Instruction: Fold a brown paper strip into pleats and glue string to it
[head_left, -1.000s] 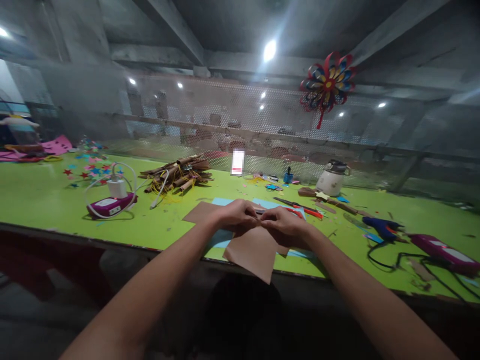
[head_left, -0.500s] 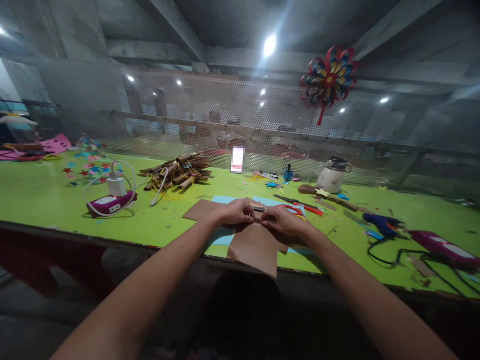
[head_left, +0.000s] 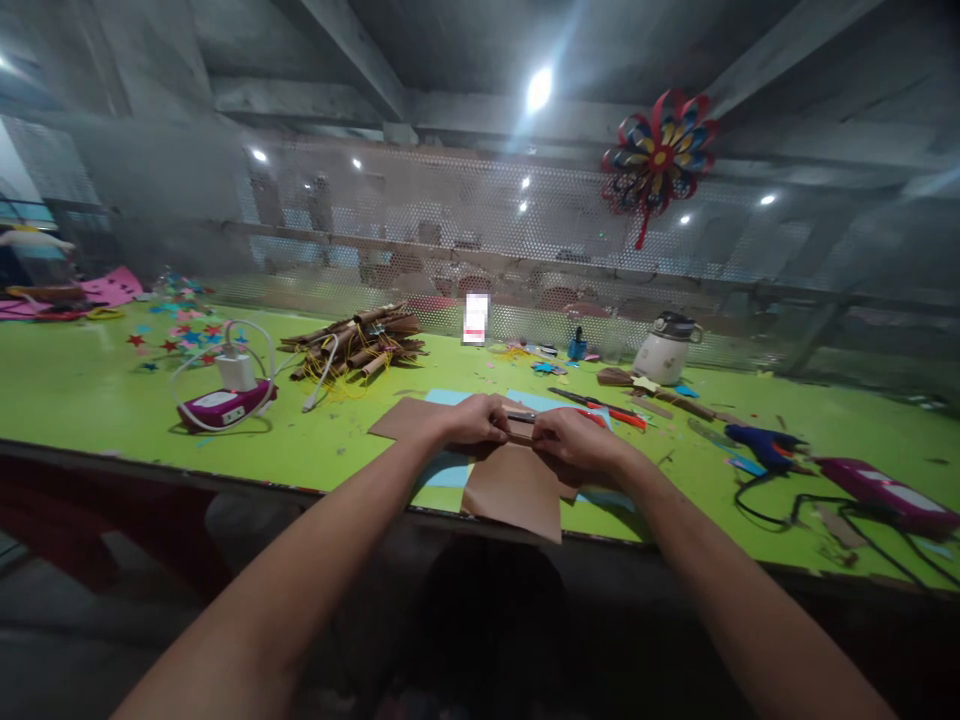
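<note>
Head view: brown paper sheet sits low centre of frame, its near edge out at the front rim of the green table. Its far edge is rolled or folded up narrow, too small for me to say which. Left hand and right hand are both on that far edge, fingertips pinched on it, a short gap between them. Dark slim rod shows in the gap just beyond; can't tell what it is. Underneath I get light blue paper, plus a second brown piece sticking out left of the left hand. Just past the right hand lies a red-handled tool. Right of frame: dark blue glue gun, then a purple power strip with black cord near it. Above those, upper right of centre, white jug with dark lid, small blue bottle to its left. Left of centre, pile of brown tubes tangled in yellow thread. Farther left, white charger on another purple strip, paper stars behind. Perforated panel backs it all; red-rimmed pinwheel hangs upper right.
</note>
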